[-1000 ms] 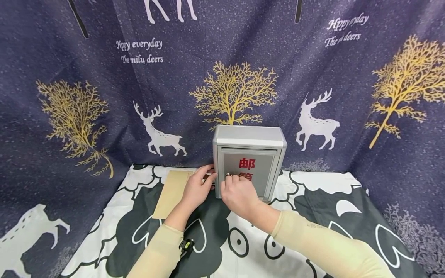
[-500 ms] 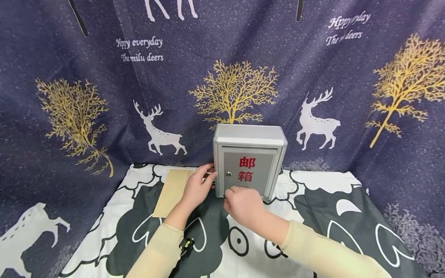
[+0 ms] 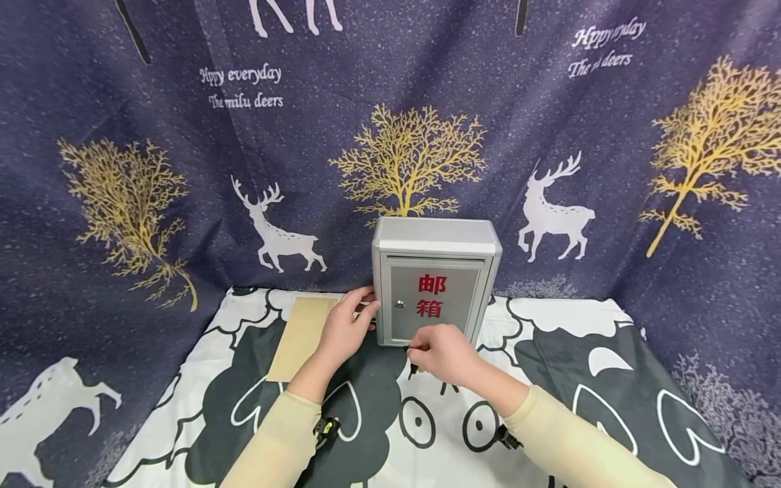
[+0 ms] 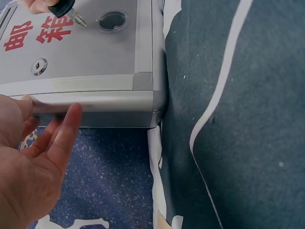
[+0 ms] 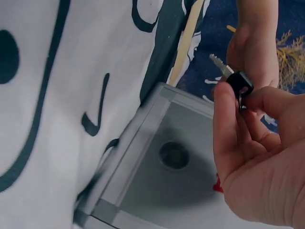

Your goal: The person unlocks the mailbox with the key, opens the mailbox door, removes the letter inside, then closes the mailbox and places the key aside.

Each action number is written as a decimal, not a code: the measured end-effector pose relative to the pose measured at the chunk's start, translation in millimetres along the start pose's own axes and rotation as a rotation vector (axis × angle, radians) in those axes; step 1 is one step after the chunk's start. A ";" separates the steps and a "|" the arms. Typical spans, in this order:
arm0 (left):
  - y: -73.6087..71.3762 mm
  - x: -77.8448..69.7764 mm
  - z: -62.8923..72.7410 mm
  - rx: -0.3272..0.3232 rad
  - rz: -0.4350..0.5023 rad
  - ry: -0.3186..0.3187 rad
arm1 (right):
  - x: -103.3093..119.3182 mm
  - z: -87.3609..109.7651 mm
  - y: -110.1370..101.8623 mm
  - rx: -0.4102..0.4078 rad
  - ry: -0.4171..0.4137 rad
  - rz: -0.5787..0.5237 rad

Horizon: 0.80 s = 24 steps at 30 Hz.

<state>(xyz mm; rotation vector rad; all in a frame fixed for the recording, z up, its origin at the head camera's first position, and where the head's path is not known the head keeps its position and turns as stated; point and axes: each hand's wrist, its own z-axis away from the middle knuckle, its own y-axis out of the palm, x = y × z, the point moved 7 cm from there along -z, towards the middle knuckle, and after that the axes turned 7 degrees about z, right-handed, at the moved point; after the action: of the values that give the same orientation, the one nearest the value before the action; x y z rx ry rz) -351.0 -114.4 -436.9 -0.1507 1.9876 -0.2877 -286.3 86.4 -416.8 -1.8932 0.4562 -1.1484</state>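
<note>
A silver metal mailbox (image 3: 436,234) with red characters stands upright on the cloth, its door closed. My left hand (image 3: 344,327) rests against the mailbox's left side, with fairly straight fingers along the edge in the left wrist view. Low in front of the door, my right hand (image 3: 448,354) pinches a black-headed key (image 5: 240,82) between thumb and fingers. The key's metal blade points away from the fingertips, and a small ring hangs from its head. On the door, the round lock (image 4: 39,67) has nothing in its keyhole. The key is apart from it.
A tan envelope (image 3: 299,339) lies on the black-and-white patterned cloth (image 3: 421,468), left of the mailbox and partly behind the left hand. Close behind the mailbox hangs a dark blue curtain (image 3: 342,88) with deer and trees. The door has a round window (image 4: 112,21) near its bottom.
My right hand has moved from the lock down and to the right with the key, leaving the lock in sight. The left hand stays at the mailbox's side.
</note>
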 end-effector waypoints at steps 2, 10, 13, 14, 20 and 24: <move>-0.4 -0.4 0.3 0.000 0.000 -0.001 | -5.0 0.2 1.9 0.036 0.034 -0.050; -0.3 -0.9 -0.1 0.005 0.004 -0.002 | -23.0 4.2 13.3 0.094 0.119 -0.228; -0.4 -1.6 0.1 0.005 0.003 -0.003 | -30.3 5.7 17.9 0.114 0.145 -0.298; -0.4 -1.9 0.1 0.004 0.005 -0.002 | -32.6 6.4 19.2 0.120 0.153 -0.316; -0.1 -1.8 0.6 0.008 0.008 -0.011 | -43.1 10.6 24.7 0.149 0.188 -0.377; 0.1 -0.4 0.4 0.011 0.001 -0.018 | -48.0 13.0 27.1 0.161 0.208 -0.407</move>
<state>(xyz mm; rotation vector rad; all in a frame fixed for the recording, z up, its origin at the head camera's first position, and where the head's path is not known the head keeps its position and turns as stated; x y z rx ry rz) -350.5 -114.3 -436.7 -0.1451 1.9684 -0.2952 -296.6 109.2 -467.6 -1.7781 0.0815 -1.6080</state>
